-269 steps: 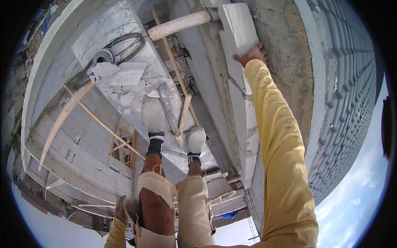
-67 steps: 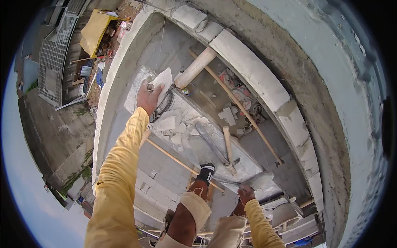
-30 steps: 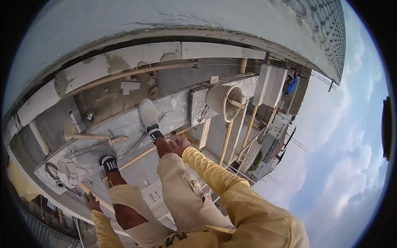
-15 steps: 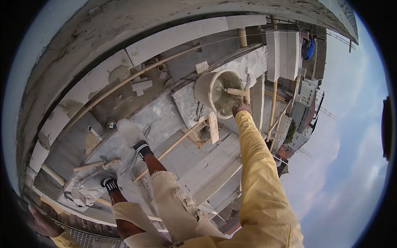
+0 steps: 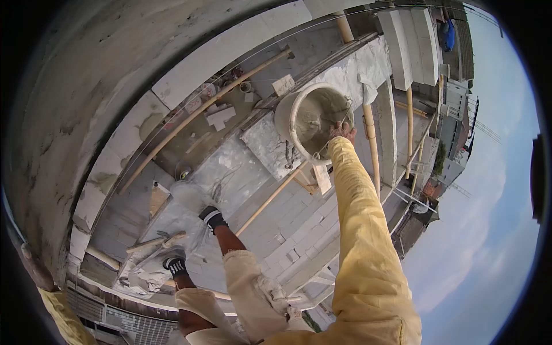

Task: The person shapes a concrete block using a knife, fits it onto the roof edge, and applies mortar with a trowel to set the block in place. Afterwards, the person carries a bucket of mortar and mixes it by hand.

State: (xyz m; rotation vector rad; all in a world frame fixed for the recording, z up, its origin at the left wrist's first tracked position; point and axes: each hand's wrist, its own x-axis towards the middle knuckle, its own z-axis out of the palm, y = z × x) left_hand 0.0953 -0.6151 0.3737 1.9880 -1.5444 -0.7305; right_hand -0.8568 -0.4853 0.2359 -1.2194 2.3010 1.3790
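Observation:
My right hand (image 5: 342,132), at the end of a yellow sleeve, reaches over the near rim of a pale bucket (image 5: 283,118). Its fingers appear curled around the bucket's thin wire handle (image 5: 348,106), though the grip is partly hidden. Wet grey mortar (image 5: 313,118) lies inside the bucket. The bucket stands on the plank platform, beside a mortar-smeared board (image 5: 264,144). At the lower left edge, my left hand (image 5: 39,270) is against the grey wall (image 5: 63,132), fingers stretched out and seemingly holding nothing.
My feet stand on the narrow, mortar-stained platform (image 5: 230,167). Near them lies a wooden-handled tool (image 5: 167,240). A bamboo pole (image 5: 201,121) runs alongside, with pale blocks (image 5: 230,49) along the wall. Beyond the platform is a drop to a lower level; rooftops (image 5: 454,155) lie at the right.
My right hand has moved from the bucket's outer rim to over its opening. The light-coloured grip seen there before no longer shows. The view has shifted, and my left hand appears higher at the edge.

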